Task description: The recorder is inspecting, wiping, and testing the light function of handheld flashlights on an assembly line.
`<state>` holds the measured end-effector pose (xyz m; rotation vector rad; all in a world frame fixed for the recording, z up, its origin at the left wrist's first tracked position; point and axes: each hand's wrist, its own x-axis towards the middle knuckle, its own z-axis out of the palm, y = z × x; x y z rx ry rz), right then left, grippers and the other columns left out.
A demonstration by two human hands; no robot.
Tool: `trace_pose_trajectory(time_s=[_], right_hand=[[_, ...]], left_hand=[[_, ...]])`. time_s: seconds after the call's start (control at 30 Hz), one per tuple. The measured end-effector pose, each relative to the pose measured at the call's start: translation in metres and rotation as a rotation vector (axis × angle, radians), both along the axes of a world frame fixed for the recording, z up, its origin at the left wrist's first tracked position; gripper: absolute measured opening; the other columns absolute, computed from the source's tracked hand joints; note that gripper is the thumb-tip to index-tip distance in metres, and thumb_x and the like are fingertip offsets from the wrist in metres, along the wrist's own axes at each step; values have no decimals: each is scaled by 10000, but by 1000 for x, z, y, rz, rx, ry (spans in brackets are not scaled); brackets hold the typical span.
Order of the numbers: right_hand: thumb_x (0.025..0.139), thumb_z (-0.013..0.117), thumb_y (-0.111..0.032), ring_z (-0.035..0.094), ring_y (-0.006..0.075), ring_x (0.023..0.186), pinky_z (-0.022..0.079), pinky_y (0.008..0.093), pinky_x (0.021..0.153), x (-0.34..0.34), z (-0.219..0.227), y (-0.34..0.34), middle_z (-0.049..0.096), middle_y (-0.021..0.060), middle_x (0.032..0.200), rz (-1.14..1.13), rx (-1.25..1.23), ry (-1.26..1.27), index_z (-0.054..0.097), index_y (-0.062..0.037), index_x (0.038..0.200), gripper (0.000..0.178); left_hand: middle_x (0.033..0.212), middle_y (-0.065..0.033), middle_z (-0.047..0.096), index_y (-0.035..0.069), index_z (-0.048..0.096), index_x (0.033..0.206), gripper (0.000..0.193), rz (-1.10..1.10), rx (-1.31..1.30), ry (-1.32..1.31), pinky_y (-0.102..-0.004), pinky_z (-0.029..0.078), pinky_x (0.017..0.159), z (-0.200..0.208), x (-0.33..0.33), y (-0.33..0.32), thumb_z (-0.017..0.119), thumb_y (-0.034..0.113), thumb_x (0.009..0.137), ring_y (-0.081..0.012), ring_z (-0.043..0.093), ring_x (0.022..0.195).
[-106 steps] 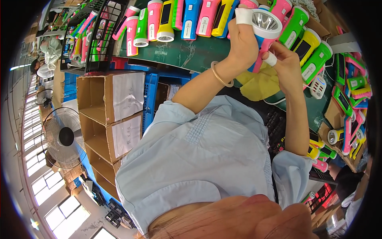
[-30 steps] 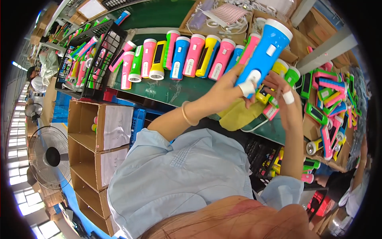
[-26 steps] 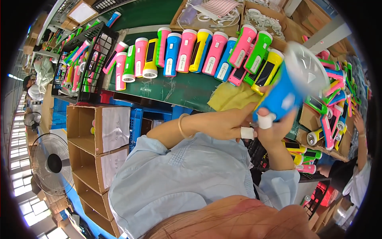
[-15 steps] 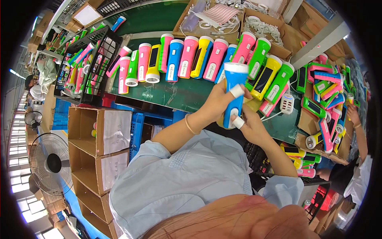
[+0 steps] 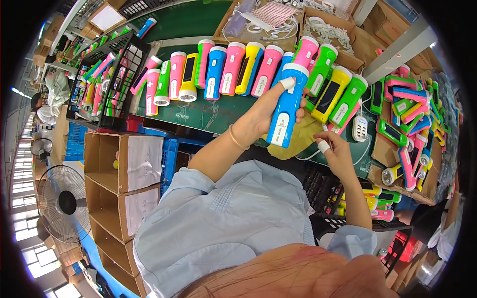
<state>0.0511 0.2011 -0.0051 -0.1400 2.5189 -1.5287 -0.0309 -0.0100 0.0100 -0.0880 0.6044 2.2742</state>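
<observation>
My left hand (image 5: 263, 115) is wrapped round a blue flashlight (image 5: 287, 111) with a white head. The flashlight leans, head end away from me, with its white label facing up. A wrap of white tape covers my left thumb. To the right, my right hand (image 5: 338, 151) is off the flashlight, its thumb and forefinger close together at the edge of a yellow cloth (image 5: 298, 136). Whatever lies between those fingers is too small to make out. A white multi-port charger (image 5: 359, 129) with white cables sits just beyond my right hand.
A row of coloured flashlights (image 5: 215, 74) stands across the green table (image 5: 198, 116). A black crate (image 5: 131, 74) of flashlights is at left, above cardboard bins (image 5: 104, 174). More flashlights are heaped in a carton (image 5: 377, 159) at right. Boxes of white cables (image 5: 271, 32) lie behind.
My right hand has let go of the blue flashlight and moved right, toward the cloth's edge. My left hand has kept the flashlight, which has turned to show its label.
</observation>
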Motion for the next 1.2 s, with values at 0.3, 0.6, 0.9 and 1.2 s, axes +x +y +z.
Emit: trace_pose_trajectory(time_s=[0.3,0.6,0.9,1.2], right_hand=[[916,423,-179,358,26,516,262,161,440,-5,3,5,426,-41,607,-168,-260,-110,467,-113,1219,313],[819,566,-74,454,76,701,331,185,614,-27,11,-25,542,3,768,88,-76,184,644,-28,990,193],[759,607,-33,532,135,660,420,261,583,-32,21,-68,578,37,748,5,35,370,615,-23,864,106],[721,587,0,534,154,685,415,258,639,-38,52,-62,571,46,750,381,-206,297,608,3,787,69]], left_hand=[[928,-106,557,-14,446,1049,259,224,-543,454,-362,505,754,-4,-6,-16,515,99,826,-240,604,801],[990,-212,526,-46,388,1112,499,554,-805,552,-380,458,765,-10,-37,-40,656,175,753,-320,545,897],[931,-119,558,-9,481,1091,323,219,-101,221,-362,470,782,-19,0,-27,515,226,873,-209,552,878],[741,-50,532,37,484,968,294,362,-423,441,-272,465,542,-1,18,-8,569,292,850,-130,541,627]])
